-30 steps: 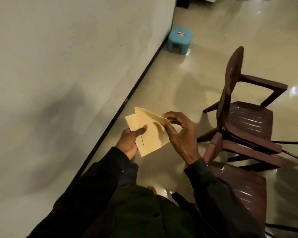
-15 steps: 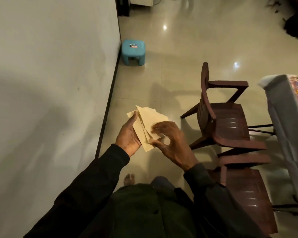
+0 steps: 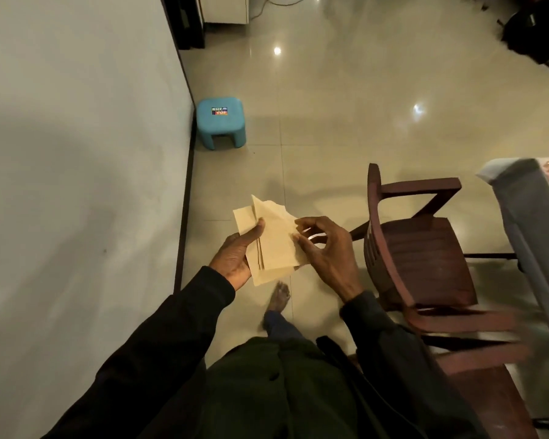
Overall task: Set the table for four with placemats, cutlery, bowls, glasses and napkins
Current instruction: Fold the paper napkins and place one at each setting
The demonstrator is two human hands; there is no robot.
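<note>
Centrally, left hand (image 3: 235,264) gripping a fanned stack of napkins (image 3: 273,236), thumb across the top sheet; right hand (image 3: 327,255) pinching the uppermost sheet's right edge. Held over the floor beside the chair (image 3: 419,248), well apart from the table (image 3: 526,217). Peel one sheet off lightly, thumb pressing down the rest. Against half a second earlier: right fingers shifted from stack face to edge; bare foot (image 3: 279,294) forward.
</note>
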